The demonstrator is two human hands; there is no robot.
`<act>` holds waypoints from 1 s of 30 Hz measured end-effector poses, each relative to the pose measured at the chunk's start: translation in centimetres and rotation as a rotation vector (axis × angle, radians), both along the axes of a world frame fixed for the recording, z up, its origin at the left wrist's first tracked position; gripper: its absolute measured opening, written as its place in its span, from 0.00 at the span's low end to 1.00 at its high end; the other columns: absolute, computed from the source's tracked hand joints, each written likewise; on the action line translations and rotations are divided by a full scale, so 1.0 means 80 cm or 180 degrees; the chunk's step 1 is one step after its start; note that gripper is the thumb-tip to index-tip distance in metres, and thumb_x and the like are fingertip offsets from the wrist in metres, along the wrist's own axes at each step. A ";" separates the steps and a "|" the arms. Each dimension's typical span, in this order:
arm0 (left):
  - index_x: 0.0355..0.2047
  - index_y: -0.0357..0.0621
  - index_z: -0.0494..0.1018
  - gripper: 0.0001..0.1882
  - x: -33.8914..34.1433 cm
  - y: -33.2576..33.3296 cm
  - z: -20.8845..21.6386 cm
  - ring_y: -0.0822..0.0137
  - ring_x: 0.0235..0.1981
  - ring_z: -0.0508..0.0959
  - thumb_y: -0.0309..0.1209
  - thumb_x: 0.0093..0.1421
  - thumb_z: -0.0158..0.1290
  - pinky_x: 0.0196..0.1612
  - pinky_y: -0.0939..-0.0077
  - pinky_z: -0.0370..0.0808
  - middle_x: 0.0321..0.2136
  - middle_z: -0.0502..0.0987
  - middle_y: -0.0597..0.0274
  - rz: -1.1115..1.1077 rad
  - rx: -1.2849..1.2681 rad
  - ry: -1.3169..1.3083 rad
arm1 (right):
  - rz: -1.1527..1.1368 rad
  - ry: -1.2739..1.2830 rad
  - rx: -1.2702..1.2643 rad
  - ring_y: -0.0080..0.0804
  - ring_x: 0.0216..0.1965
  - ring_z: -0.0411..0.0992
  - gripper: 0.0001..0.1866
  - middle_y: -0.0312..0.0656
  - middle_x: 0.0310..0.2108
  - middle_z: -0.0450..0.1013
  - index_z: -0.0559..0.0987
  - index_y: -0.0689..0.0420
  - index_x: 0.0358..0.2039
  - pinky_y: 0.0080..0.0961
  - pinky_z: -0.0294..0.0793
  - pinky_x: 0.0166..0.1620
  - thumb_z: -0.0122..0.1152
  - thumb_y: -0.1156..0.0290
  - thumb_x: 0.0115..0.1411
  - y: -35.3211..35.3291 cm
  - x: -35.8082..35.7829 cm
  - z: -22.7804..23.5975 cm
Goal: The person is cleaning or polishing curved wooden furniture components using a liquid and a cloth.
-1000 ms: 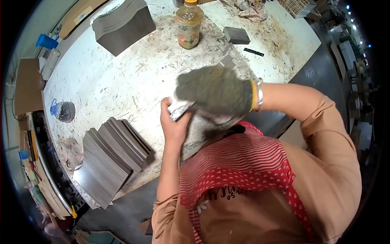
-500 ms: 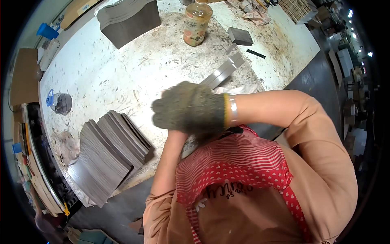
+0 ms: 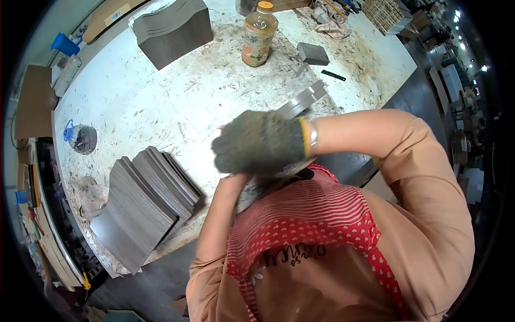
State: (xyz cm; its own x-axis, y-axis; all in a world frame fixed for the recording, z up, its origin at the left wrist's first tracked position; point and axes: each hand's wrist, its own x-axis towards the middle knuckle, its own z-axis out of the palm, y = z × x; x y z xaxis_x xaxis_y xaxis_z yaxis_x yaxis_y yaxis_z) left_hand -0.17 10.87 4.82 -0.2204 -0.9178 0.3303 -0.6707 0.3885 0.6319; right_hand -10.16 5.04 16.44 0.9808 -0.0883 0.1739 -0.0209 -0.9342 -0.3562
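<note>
My right hand point(image 3: 257, 142), in a dark green-grey knitted glove with a yellow cuff, is closed and slightly blurred. It lies across my left hand point(image 3: 235, 178), of which little more than the wrist shows; its fingers are hidden. Whatever the glove grips, if anything, is out of sight. From behind the glove a narrow grey piece with a shiny edge point(image 3: 303, 101) sticks out toward the far right. Left of my hands, curved grey wood-grain panels point(image 3: 142, 198) lie fanned in a stack on the white, stained table point(image 3: 177, 102).
Another stack of wavy grey panels point(image 3: 177, 35) stands at the back. A bottle with an orange cap point(image 3: 258, 37), a small grey block point(image 3: 313, 53) and a black strip point(image 3: 333, 75) are beyond my hands. A blue-topped clear container point(image 3: 83, 138) sits at the left.
My gloved right hand has shifted slightly to the right, still across the left. The view has moved slightly too, while the panel stacks and bottle stay in place on the table.
</note>
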 end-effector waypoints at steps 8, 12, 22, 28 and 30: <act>0.45 0.39 0.70 0.17 0.007 -0.004 0.007 0.59 0.43 0.74 0.28 0.53 0.53 0.45 0.71 0.70 0.42 0.74 0.55 -0.0149 0.0351 0.0503 | -0.0058 -0.0206 0.0055 0.38 0.32 0.72 0.10 0.43 0.30 0.71 0.72 0.55 0.25 0.31 0.73 0.37 0.61 0.68 0.40 0.015 0.011 -0.008; 0.43 0.39 0.70 0.17 0.013 0.013 -0.005 0.58 0.39 0.74 0.29 0.52 0.53 0.43 0.68 0.71 0.39 0.74 0.52 0.0115 0.1190 0.1522 | -0.0491 0.0410 -0.0339 0.35 0.33 0.74 0.13 0.39 0.34 0.73 0.75 0.56 0.39 0.29 0.74 0.37 0.55 0.64 0.54 0.000 0.004 0.003; 0.52 0.38 0.64 0.25 0.021 0.011 -0.005 0.62 0.47 0.72 0.28 0.54 0.55 0.55 0.71 0.66 0.49 0.71 0.58 -0.0274 0.1090 0.1254 | -0.0557 0.1295 0.0112 0.41 0.60 0.55 0.34 0.47 0.59 0.56 0.59 0.53 0.59 0.37 0.54 0.62 0.52 0.51 0.55 -0.002 -0.027 -0.007; 0.41 0.38 0.73 0.19 0.010 0.008 0.007 0.56 0.44 0.74 0.28 0.47 0.57 0.49 0.68 0.69 0.41 0.75 0.53 0.0287 0.1465 0.1542 | -0.0973 0.1628 0.0977 0.35 0.50 0.66 0.21 0.45 0.49 0.67 0.70 0.56 0.49 0.32 0.65 0.55 0.53 0.66 0.54 -0.026 -0.038 0.028; 0.41 0.38 0.72 0.19 0.000 0.013 0.011 0.56 0.44 0.74 0.28 0.47 0.57 0.47 0.67 0.69 0.40 0.75 0.52 0.0035 0.1118 0.2016 | -0.0491 0.0812 -0.0281 0.34 0.49 0.67 0.19 0.51 0.48 0.66 0.71 0.58 0.45 0.31 0.67 0.52 0.55 0.65 0.52 0.000 -0.038 0.015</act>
State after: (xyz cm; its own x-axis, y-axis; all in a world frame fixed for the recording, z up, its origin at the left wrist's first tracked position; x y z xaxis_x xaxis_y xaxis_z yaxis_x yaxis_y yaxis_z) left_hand -0.15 11.87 5.68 -0.0747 -0.9942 0.0768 -0.1371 0.0865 0.9868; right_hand -13.22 5.04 17.66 0.9700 -0.2350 -0.0624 -0.2431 -0.9401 -0.2388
